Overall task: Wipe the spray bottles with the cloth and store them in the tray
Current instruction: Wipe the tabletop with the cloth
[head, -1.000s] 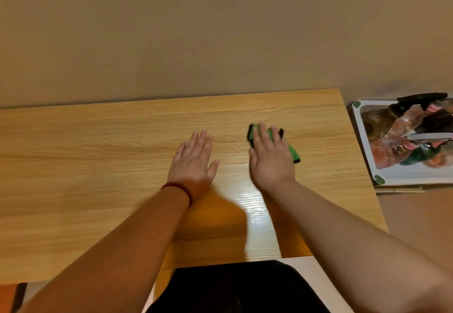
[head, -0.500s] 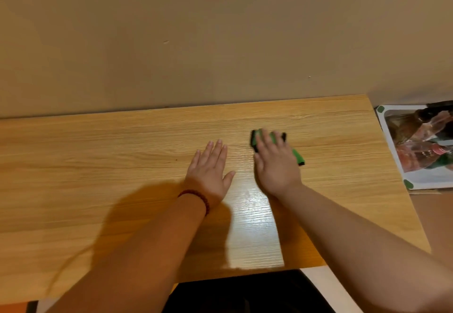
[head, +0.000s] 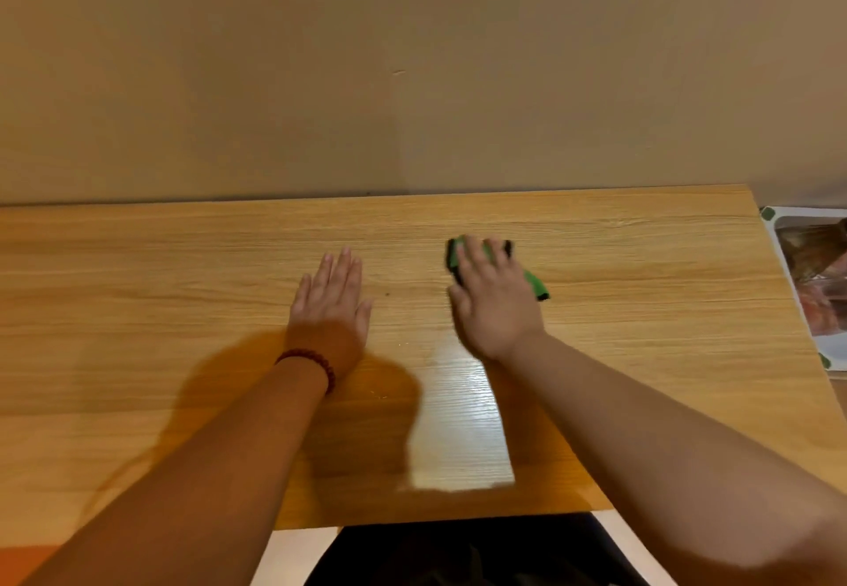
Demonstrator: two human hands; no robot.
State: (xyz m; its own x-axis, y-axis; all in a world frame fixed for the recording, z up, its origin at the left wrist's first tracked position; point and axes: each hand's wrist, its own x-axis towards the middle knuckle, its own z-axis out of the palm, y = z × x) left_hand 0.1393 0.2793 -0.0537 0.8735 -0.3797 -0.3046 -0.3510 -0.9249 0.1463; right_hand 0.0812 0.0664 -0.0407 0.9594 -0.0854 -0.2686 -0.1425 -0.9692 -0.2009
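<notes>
Head view: the view has swung left, so the tray [head: 775, 241] with blurred bottles [head: 820, 264] now sits at the right edge. The left hand [head: 327, 306] stays flat and released on the surface [head: 183, 287]. The right hand [head: 492, 306] lies flat on the cloth [head: 534, 285] without gripping it. The storing looks done.

Open table [head: 160, 292] stretch beyond left hand [head: 330, 310], wall [head: 412, 81] bounding far edge, tray [head: 780, 260] off right edge
</notes>
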